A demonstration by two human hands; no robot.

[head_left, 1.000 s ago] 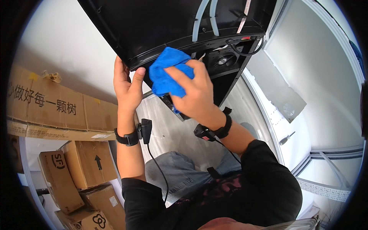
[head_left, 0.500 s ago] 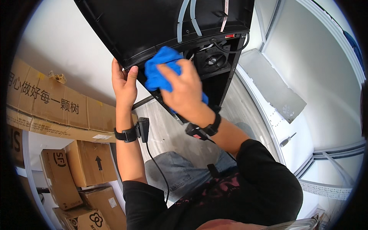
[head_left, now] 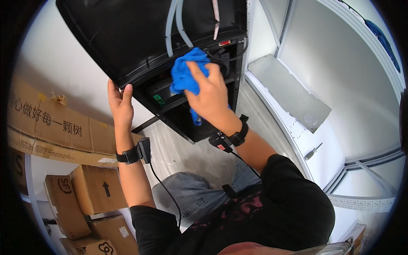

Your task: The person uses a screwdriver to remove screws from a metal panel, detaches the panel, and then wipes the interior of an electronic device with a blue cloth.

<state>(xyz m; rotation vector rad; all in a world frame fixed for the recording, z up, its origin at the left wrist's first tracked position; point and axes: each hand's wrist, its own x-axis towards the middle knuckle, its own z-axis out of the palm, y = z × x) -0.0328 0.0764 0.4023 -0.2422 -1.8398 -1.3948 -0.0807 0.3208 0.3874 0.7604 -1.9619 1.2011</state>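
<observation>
A tall black cabinet (head_left: 114,38) stands before me, its lower back open onto shelves and inner parts. My left hand (head_left: 120,102) grips the cabinet's lower left corner edge, thumb on the near side and the other fingers behind it. In my right hand (head_left: 211,91) is a crumpled blue cloth (head_left: 185,75), pressed at the cabinet just below its ridged lower edge. One end of the cloth hangs under the hand. Left of the cloth, a small green circuit board (head_left: 158,100) shows inside. Hand and cloth hide much of the opening's middle.
Two pale tubes (head_left: 170,29) run down the black panel, near a red switch (head_left: 224,43) and a black cable. Cardboard boxes (head_left: 100,187) stack at the left. To the right, a grey metal plate (head_left: 293,93) and a screwdriver (head_left: 313,151) lie on a white ledge.
My right hand has moved the cloth rightward along the cabinet, uncovering the green board and covering the fan area. The view has shifted, so the cabinet sits further left. My left hand keeps its corner.
</observation>
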